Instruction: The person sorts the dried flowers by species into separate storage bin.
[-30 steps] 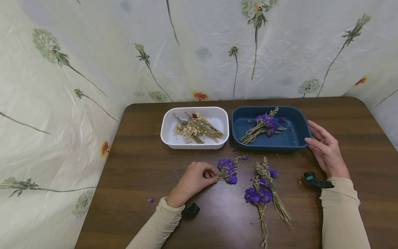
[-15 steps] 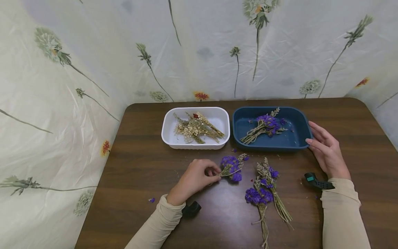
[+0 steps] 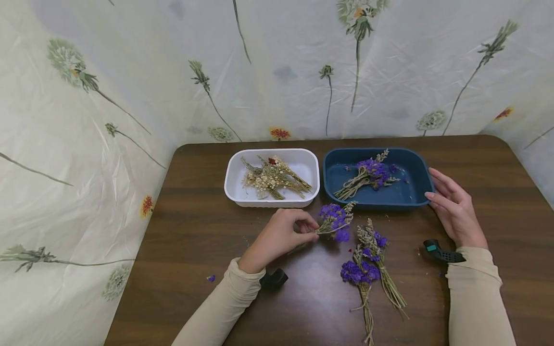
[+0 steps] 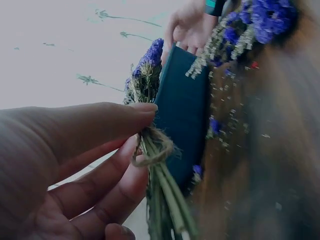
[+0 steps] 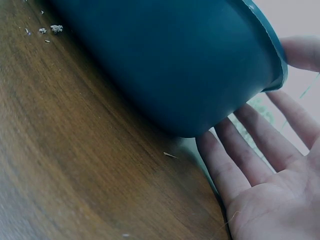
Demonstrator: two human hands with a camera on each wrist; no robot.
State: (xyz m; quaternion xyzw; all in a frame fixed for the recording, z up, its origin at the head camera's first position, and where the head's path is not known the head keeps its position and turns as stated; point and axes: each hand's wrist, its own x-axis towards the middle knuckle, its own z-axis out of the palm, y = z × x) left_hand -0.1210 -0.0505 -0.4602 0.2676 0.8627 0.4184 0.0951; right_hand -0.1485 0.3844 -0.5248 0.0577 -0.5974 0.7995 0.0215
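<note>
My left hand (image 3: 283,235) pinches a small bunch of purple dried flowers (image 3: 335,221) by its stems, between thumb and fingers. In the left wrist view, twine (image 4: 157,150) is tied round those stems just under the thumb. The blooms point right, just in front of the blue tray (image 3: 376,205). That tray holds another tied purple bunch (image 3: 368,174). At the tray's right end is my right hand (image 3: 456,209). In the right wrist view its straight fingers (image 5: 252,137) rest against the outer wall, with the thumb (image 5: 303,52) at the rim.
A white tray (image 3: 272,203) with cream dried bunches (image 3: 272,180) stands left of the blue one. Two more purple bunches (image 3: 361,273) lie on the wooden table (image 3: 182,250), front right. Loose petals and bits are scattered about. A patterned curtain (image 3: 277,72) hangs behind.
My left hand has moved right and away from me with its flower bunch, toward the blue tray. The right hand stays at the tray's end.
</note>
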